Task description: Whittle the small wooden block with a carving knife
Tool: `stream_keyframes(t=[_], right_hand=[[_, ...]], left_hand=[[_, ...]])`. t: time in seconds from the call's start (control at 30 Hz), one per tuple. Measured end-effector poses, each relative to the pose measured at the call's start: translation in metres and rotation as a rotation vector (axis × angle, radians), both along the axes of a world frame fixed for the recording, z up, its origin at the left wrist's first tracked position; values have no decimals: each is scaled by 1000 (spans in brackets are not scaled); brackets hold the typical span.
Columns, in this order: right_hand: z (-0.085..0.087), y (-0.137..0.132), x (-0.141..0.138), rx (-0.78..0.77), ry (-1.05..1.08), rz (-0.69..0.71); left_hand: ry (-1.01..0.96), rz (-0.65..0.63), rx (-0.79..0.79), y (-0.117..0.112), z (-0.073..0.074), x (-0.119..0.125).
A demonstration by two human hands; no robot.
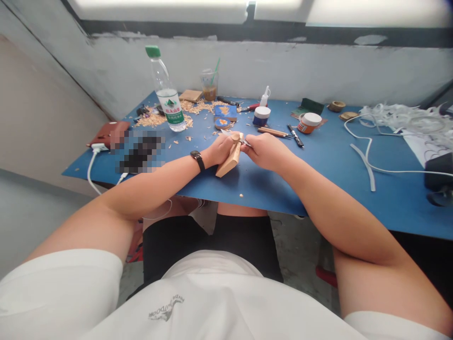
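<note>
Wooden block (229, 164): pale, squared, held over the near part of the blue tabletop (325, 174), in front of the torso; whether it touches the surface, cannot tell.
Block's long axis: slanting; near end down and left toward the wearer, far end up and slightly right toward the wall.
Left hand (222, 150): closed round the block's left side and upper part.
Right hand (269, 151): fingers curled shut on a bladed tool (245, 142), its metal at the block's far end; handle hidden in the grip.
Left wrist: black watch (198, 160); dial unreadable.
Beyond the hands: blue square piece (225, 112) and blue round piece (222, 123), both with orange markings.
Jars: blue jar (261, 118) and orange jar (307, 124), white lids; orange one's label too small to read.
Between jars, nearer: wooden-handled tools (272, 131) and black pen (296, 136).
Bottle (173, 111): green cap, label reads 农夫山泉; smaller line unclear.
Behind bottle: wood shavings (193, 106), clear cup (209, 87), green straw, brown drink.
Shirt (212, 302): print reads "OUTDOOR", inverted to the wearer's view; second word uncertain.
</note>
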State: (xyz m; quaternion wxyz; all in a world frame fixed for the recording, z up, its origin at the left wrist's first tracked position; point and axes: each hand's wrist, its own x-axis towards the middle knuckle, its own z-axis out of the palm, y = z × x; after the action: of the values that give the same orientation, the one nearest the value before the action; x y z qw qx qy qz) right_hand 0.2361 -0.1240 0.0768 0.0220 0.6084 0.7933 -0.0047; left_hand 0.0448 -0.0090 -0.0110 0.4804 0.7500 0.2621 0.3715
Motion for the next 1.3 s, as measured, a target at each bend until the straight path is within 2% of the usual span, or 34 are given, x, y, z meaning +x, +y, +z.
stream_keyframes(t=[0.33,0.63,0.77,0.87,1.03,1.13,1.3], right_hand=[[4,-5,-14,13,-10,-196],[-17,13,6,75,109,-241],[-26,24,23,147,238,-144],[-28,27,31,122,296,-61],[-28,23,31,139,408,54],[-32,24,29,181,475,126],[-48,31,31,213,528,269]], left_hand=[[26,3,-18,11,-5,0],[2,26,-26,9,-8,6],[46,-23,71,12,-2,2],[142,-49,269,15,10,-8],[237,12,550,23,25,-26],[246,45,650,26,27,-30],[235,42,767,24,26,-30]])
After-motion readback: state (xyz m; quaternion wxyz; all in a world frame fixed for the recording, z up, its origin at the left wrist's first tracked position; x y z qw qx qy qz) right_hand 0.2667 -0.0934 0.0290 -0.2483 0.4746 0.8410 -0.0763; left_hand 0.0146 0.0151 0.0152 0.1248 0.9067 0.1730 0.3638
